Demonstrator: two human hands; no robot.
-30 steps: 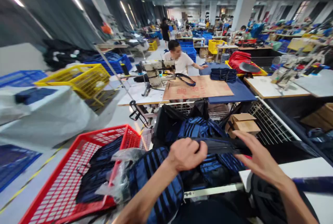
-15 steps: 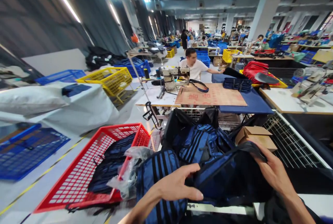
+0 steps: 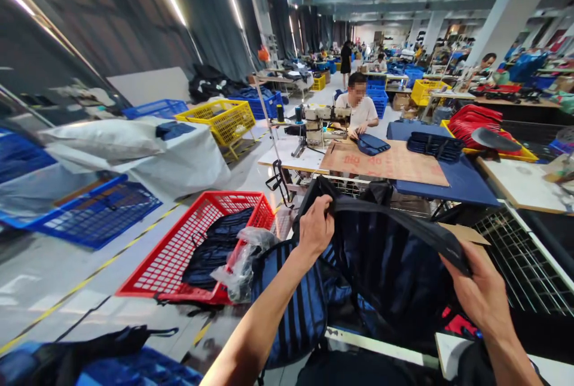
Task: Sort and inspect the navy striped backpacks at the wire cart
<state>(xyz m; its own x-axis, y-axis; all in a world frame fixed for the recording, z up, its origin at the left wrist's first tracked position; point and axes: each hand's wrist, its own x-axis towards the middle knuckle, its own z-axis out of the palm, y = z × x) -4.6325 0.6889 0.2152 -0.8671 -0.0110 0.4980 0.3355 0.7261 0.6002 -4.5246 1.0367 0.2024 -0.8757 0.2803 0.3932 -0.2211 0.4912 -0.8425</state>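
Note:
A dark navy fabric bag piece (image 3: 390,260) with a black edge hangs stretched between my two hands. Its upper left corner is pinched in my left hand (image 3: 316,224), fingers closed. My right hand (image 3: 482,284) grips the other end of the black edge, thumb over it. Behind and below the piece lies a pile of blue bag parts, mostly covered by it. A blue backpack (image 3: 289,299) with black stripes hangs just under my left forearm.
A red basket (image 3: 147,260) with dark blue pieces and clear plastic stands at left. Ahead, a person (image 3: 359,108) sits at a sewing machine (image 3: 316,123). Wire racking (image 3: 529,254) and a cardboard box (image 3: 466,233) are at right. Blue crates (image 3: 103,213) line the far left.
My left hand has risen and closed on the bag piece, which now hangs spread out. The view has turned left. The person ahead has drawn their arm in to a blue piece.

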